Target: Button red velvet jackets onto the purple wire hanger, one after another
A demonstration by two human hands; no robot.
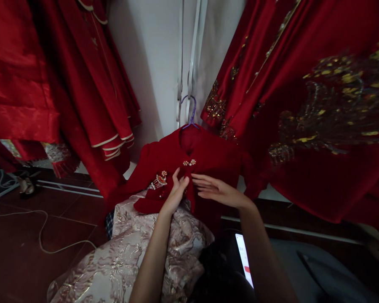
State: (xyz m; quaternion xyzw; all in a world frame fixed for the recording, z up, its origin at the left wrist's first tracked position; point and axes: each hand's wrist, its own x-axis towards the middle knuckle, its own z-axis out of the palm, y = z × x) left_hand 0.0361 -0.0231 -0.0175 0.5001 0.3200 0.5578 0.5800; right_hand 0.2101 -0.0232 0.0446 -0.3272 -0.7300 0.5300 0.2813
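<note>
A red jacket (208, 147) with jewelled clasps at the chest hangs from a purple wire hanger (193, 110). My left hand (176, 194) is at its front opening, below the upper clasp (189, 163). The thumb and index finger stand apart against the cloth; the other fingers are mostly hidden. On the opposite side of the opening, my right hand (219, 190) has its fingers stretched out towards the jacket's edge, holding nothing. A beaded floral ornament (159, 180) decorates the jacket left of my hands. Under my forearms spreads a pale pink brocade fabric (126, 248) with a raised shiny pattern.
Red garments (91, 75) hang at the left, and a red garment with gold sequins (344, 101) fills the right. A lit phone (244, 261) lies beside my right forearm. A white cable (44, 235) crosses the tiled floor. Metal rails (189, 54) stand against the wall.
</note>
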